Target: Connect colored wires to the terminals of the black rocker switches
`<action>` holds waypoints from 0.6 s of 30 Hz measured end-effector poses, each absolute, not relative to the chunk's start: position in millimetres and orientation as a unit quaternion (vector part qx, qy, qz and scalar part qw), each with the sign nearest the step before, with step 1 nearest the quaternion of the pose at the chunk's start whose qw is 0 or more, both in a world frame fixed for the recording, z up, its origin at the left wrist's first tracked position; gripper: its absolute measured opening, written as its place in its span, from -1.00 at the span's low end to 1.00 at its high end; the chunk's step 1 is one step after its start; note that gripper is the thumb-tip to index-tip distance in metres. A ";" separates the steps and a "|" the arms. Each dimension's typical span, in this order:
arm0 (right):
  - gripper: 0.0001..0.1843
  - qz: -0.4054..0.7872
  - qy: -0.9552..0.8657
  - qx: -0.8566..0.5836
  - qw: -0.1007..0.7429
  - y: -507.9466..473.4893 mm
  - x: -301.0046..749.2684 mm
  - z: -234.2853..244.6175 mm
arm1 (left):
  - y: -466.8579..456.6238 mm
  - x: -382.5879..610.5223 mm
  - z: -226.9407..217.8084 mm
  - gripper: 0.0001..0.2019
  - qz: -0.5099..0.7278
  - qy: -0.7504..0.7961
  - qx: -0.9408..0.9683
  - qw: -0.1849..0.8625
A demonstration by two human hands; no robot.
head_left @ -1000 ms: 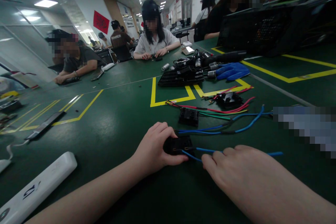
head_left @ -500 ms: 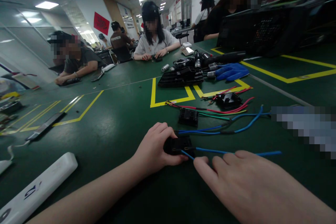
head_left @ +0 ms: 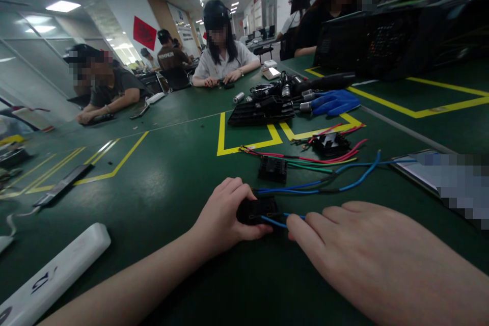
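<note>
My left hand [head_left: 225, 214] grips a small black plastic connector block [head_left: 263, 207] from its left end, just above the green table [head_left: 168, 173]. Two blue wires [head_left: 275, 222] come out of the block's right side. My right hand [head_left: 351, 244] is closed on these wires close to the block; its fingertips are partly hidden behind the hand. Beyond the block, loose blue wires [head_left: 355, 182] lie across the table. A second black connector block [head_left: 272, 168] with red and green wires sits behind them, and another black block [head_left: 330, 143] with red wires lies farther right.
At the back are a black slotted tray [head_left: 262, 111], a blue glove [head_left: 334, 102] and a large black case [head_left: 382, 41]. A tablet-like device [head_left: 424, 173] lies at right, a white power bank-like bar [head_left: 61, 270] at left. Co-workers sit across the table.
My right hand has moved slightly right and up, and both blue wires now run together into its fingers. My left hand keeps hold of the block.
</note>
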State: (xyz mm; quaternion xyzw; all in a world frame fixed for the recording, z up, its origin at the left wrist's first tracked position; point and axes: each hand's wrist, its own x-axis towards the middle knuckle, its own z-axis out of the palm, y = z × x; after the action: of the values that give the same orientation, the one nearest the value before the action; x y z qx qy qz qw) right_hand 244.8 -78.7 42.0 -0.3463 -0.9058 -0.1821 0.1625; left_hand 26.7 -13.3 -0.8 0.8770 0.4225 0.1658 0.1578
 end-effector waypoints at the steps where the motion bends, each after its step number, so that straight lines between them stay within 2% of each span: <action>1: -0.82 -0.173 -0.908 -0.349 0.154 -78.7 244.0 41.1 | -13.2 26.4 -1.3 -0.65 0.167 0.422 0.877 0.158; 7: -0.80 -0.117 -0.918 -0.380 0.002 -79.2 234.0 22.2 | -11.9 27.1 -2.2 -0.63 0.179 0.415 0.878 0.160; 11: -0.81 -0.065 -0.922 -0.380 -0.041 -73.8 235.9 22.9 | -12.7 28.0 -0.5 -0.63 0.174 0.421 0.875 0.164; 13: -0.81 -0.063 -0.924 -0.376 -0.012 -70.3 240.1 29.3 | -13.2 27.6 0.3 -0.63 0.172 0.421 0.875 0.165; 18: -0.86 -0.132 -0.914 -0.350 0.155 -66.6 248.7 45.2 | -13.2 26.0 0.9 -0.65 0.170 0.414 0.880 0.157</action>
State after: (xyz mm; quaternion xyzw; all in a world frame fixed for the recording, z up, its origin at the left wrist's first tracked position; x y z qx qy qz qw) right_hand 248.7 -66.6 45.2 -0.3499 -0.9143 -0.1324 0.1553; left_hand 26.0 -13.2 0.9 0.8802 0.4145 0.1695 0.1574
